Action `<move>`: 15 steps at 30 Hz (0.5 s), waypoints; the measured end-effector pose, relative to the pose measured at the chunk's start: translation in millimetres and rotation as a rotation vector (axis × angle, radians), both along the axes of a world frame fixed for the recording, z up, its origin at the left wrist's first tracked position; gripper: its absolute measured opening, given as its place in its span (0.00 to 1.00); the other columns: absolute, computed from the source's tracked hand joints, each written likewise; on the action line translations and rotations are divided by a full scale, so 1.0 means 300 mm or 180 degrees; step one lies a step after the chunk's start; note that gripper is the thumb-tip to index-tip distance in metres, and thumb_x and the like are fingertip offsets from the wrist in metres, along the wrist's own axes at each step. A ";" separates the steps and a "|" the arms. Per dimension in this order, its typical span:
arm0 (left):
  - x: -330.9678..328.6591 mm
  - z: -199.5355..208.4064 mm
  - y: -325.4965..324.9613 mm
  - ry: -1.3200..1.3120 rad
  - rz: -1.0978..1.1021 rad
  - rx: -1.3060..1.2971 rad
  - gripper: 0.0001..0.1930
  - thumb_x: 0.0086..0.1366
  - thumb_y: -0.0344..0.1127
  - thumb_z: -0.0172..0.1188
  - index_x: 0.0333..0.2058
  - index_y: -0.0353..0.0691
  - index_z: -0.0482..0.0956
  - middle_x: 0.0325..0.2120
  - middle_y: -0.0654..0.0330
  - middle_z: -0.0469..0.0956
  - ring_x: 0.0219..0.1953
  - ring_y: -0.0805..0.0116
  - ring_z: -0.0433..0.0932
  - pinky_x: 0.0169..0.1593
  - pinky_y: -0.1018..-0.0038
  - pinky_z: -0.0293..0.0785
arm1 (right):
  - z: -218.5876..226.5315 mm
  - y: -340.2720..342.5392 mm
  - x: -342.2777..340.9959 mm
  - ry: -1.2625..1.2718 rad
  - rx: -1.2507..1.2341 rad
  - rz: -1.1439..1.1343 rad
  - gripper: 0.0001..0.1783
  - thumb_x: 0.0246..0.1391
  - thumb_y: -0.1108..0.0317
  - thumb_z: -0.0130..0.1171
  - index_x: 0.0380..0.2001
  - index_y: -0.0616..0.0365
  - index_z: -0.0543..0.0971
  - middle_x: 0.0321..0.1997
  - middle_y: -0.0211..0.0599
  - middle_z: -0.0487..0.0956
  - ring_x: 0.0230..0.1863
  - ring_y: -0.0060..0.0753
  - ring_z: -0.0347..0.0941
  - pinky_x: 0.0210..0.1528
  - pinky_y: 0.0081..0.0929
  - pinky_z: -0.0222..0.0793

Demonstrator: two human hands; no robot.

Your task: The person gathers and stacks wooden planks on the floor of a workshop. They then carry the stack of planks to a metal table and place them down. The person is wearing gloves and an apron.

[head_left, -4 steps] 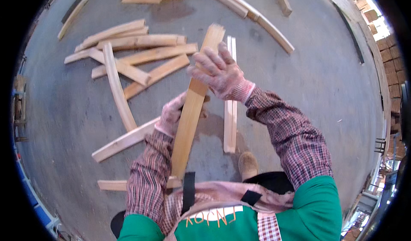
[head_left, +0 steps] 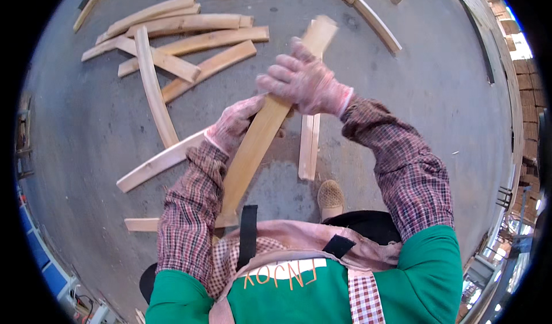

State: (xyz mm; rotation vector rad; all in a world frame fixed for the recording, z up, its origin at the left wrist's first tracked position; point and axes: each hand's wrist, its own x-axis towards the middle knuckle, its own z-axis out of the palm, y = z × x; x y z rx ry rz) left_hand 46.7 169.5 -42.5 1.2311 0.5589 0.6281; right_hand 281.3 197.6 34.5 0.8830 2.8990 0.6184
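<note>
A long, flat wooden board (head_left: 257, 143) slants in front of me, its near end by my apron and its far end up and to the right. My left hand (head_left: 237, 122), in a pinkish work glove, grips the board's left edge from the side and below; some of its fingers are hidden under the wood. Across the upper part lies my gloved right hand (head_left: 306, 83), its fingers bent over the board's face and closed on it. Beneath the far end, a pair of straight pale strips (head_left: 309, 145) rests on the floor.
Several curved wooden pieces (head_left: 198, 45) lie in a loose heap at the far left. Closer in are a pale curved piece (head_left: 158, 162) and a short strip (head_left: 141, 224). More curved pieces (head_left: 374, 22) lie at the far right. My shoe (head_left: 330, 196) stands on the grey floor.
My right hand's spread fingers have closed onto the board. The board's far end has swung a little to the right. The floor pieces appear higher in the picture as the view shifts.
</note>
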 end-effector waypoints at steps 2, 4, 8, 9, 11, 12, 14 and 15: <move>-0.047 -0.031 -0.130 -0.0082 -0.0139 -0.0977 0.29 0.73 0.53 0.57 0.64 0.39 0.71 0.56 0.51 0.79 0.56 0.60 0.79 0.58 0.65 0.79 | -0.123 -0.196 0.012 -0.0324 -0.1233 -0.0684 0.40 0.55 0.56 0.63 0.71 0.38 0.64 0.66 0.31 0.74 0.66 0.36 0.70 0.77 0.54 0.51; -0.135 -0.058 -0.169 -0.0410 -0.0006 -0.1145 0.30 0.76 0.54 0.53 0.65 0.37 0.69 0.57 0.50 0.77 0.58 0.58 0.77 0.62 0.60 0.76 | -0.163 -0.249 0.201 -0.0014 -0.1462 -0.1260 0.46 0.47 0.63 0.67 0.71 0.39 0.63 0.60 0.34 0.78 0.62 0.38 0.73 0.74 0.57 0.57; -0.179 -0.154 -0.156 -0.1007 0.1090 -0.1675 0.31 0.77 0.54 0.49 0.65 0.32 0.68 0.57 0.49 0.76 0.56 0.58 0.78 0.61 0.58 0.77 | -0.346 -0.484 0.611 0.2839 -0.1920 -0.2822 0.25 0.54 0.57 0.68 0.54 0.53 0.80 0.52 0.41 0.80 0.49 0.41 0.79 0.53 0.38 0.75; -0.219 -0.218 -0.163 -0.0841 0.1142 -0.1723 0.31 0.77 0.54 0.49 0.65 0.32 0.68 0.58 0.48 0.76 0.56 0.59 0.78 0.60 0.58 0.78 | -0.325 -0.514 0.582 0.2682 -0.2030 -0.3571 0.24 0.55 0.54 0.66 0.52 0.53 0.81 0.50 0.42 0.81 0.48 0.41 0.80 0.53 0.38 0.75; -0.131 -0.265 -0.257 -0.0870 0.0633 -0.2083 0.25 0.77 0.52 0.50 0.55 0.34 0.75 0.46 0.55 0.78 0.44 0.67 0.77 0.49 0.67 0.78 | -0.249 -0.548 0.509 0.2171 -0.2159 -0.5141 0.25 0.56 0.47 0.63 0.49 0.53 0.83 0.47 0.43 0.83 0.46 0.41 0.81 0.52 0.39 0.75; -0.083 -0.305 -0.275 -0.1158 0.0144 -0.2305 0.23 0.77 0.51 0.51 0.51 0.35 0.76 0.41 0.57 0.77 0.40 0.69 0.76 0.44 0.70 0.77 | -0.297 -0.557 0.516 0.2369 -0.1924 -0.5213 0.34 0.57 0.38 0.58 0.49 0.59 0.82 0.39 0.43 0.84 0.41 0.41 0.82 0.51 0.36 0.74; 0.015 -0.367 -0.317 -0.0706 -0.0237 -0.2755 0.16 0.76 0.47 0.54 0.42 0.38 0.78 0.31 0.65 0.72 0.31 0.75 0.68 0.34 0.77 0.68 | -0.363 -0.542 0.521 0.2241 -0.2086 -0.5292 0.35 0.58 0.38 0.58 0.49 0.61 0.82 0.41 0.46 0.84 0.44 0.45 0.82 0.52 0.40 0.74; 0.065 -0.390 -0.338 -0.0488 -0.0414 -0.2980 0.14 0.75 0.44 0.55 0.37 0.40 0.78 0.27 0.68 0.69 0.26 0.78 0.64 0.28 0.80 0.64 | -0.377 -0.531 0.492 0.2204 -0.2178 -0.5323 0.36 0.58 0.37 0.58 0.49 0.62 0.81 0.42 0.48 0.84 0.45 0.47 0.82 0.52 0.41 0.73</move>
